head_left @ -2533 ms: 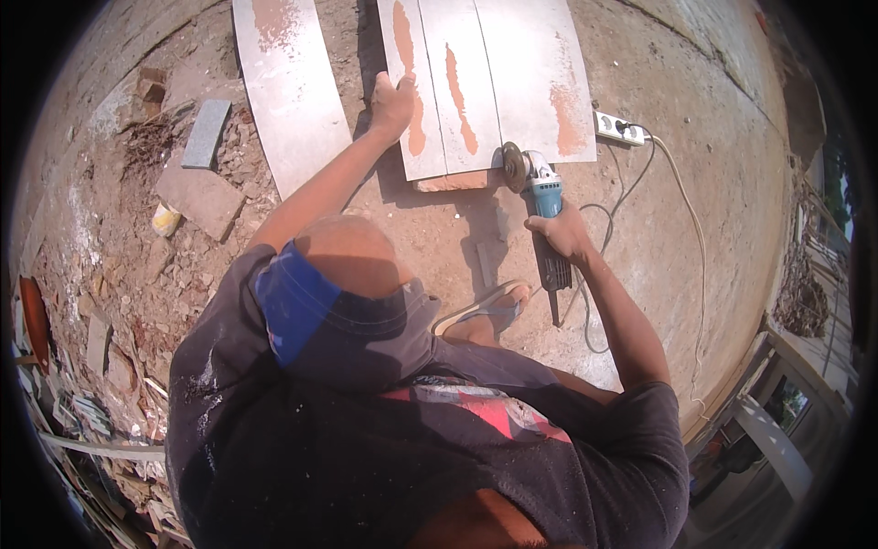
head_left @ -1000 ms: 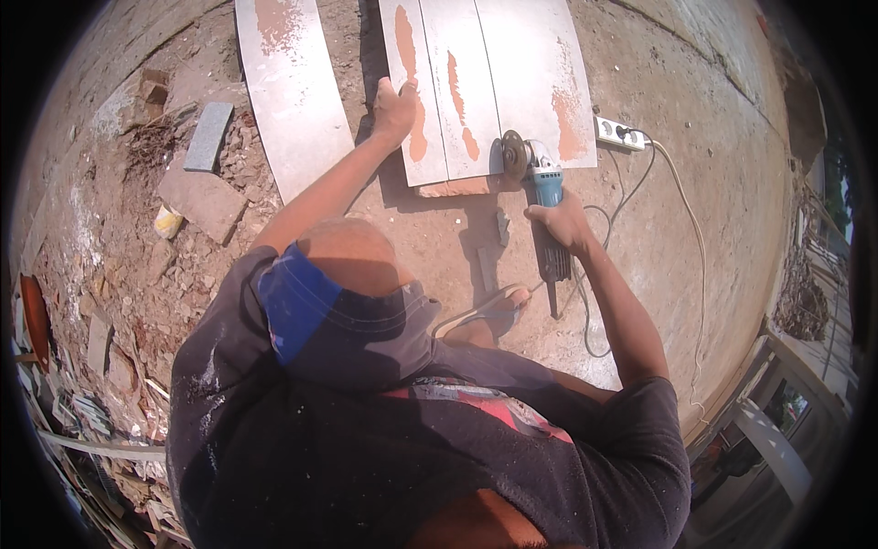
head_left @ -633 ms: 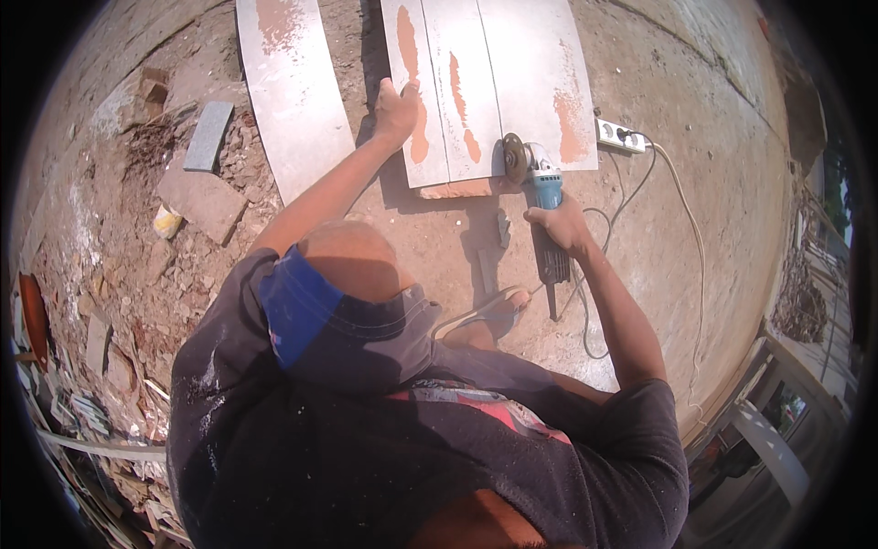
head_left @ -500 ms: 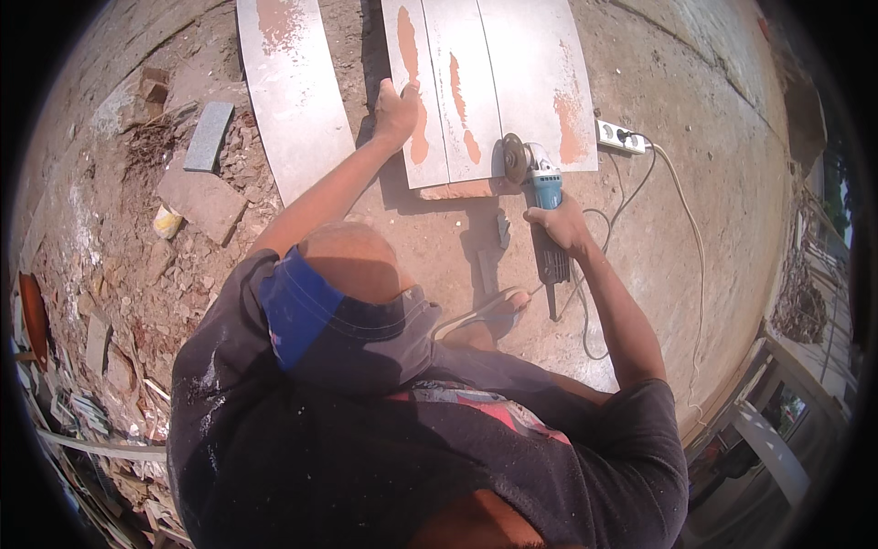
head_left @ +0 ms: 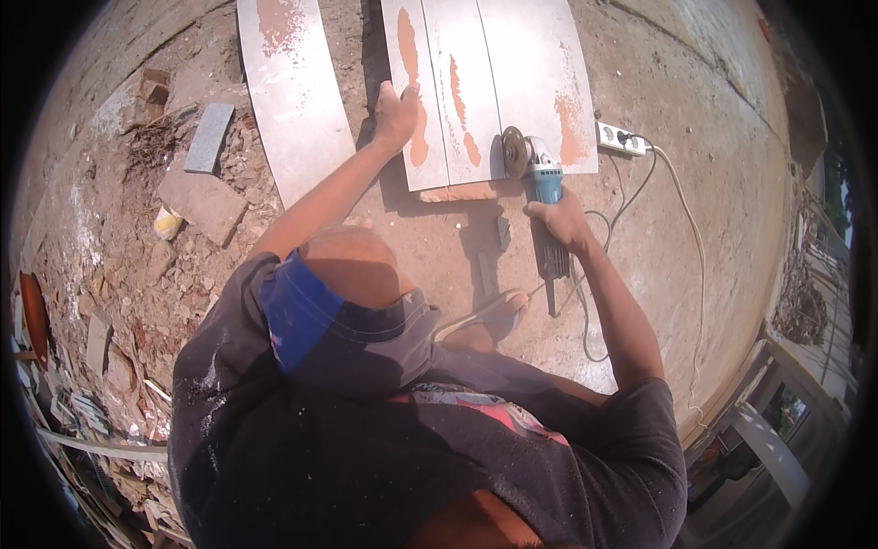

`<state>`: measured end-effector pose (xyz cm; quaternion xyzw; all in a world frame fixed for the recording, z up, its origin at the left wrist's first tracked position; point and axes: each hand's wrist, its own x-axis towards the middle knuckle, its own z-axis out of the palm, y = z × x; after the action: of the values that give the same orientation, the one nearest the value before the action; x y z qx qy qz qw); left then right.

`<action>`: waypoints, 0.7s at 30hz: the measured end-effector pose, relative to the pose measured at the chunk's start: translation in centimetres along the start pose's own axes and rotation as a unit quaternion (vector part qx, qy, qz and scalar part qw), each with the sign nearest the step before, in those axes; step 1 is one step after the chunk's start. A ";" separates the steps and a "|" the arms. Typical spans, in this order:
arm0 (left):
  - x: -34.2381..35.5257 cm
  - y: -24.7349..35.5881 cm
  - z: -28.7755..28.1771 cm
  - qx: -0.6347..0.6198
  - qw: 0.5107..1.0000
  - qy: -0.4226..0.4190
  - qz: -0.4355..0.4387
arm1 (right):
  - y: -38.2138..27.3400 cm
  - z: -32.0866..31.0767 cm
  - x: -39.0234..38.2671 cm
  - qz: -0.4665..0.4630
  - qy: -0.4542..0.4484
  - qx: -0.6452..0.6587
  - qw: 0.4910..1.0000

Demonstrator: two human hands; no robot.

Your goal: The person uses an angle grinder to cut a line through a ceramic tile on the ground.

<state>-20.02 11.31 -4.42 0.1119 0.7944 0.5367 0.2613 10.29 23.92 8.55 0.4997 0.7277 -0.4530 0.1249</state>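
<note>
A large white tile slab [head_left: 535, 73] with reddish patches and two long dark lines lies in front of me. My left hand [head_left: 396, 117] is closed on its left edge, thumb on top. In my right hand [head_left: 560, 221] is a blue and black angle grinder [head_left: 548, 187], gripped round the body. Its round disc [head_left: 515, 152] is at the slab's near edge, close to the right-hand dark line; whether it touches cannot be made out. Under the near edge shows a reddish block [head_left: 457, 193]. My fingertips beneath the slab are hidden.
Another white slab strip [head_left: 297, 101] lies to the left. A white power strip [head_left: 620, 138] with cables sits right of the slab, and the grinder's cord loops nearby. Rubble, a grey tile piece [head_left: 209, 137] and a flat stone [head_left: 203, 199] cover the left ground. My foot [head_left: 512, 306] is near the grinder.
The grinder and its disc have shifted very slightly forward, away from me. My left hand keeps its place on the slab's edge.
</note>
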 end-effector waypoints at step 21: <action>-0.1 0.3 -0.1 -0.003 1.000 -0.003 0.004 | -0.1 -0.1 0.9 -0.011 -0.001 -0.001 1.000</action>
<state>-19.96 11.30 -4.11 0.1159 0.7916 0.5397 0.2620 9.75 24.53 8.07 0.4915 0.7334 -0.4537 0.1211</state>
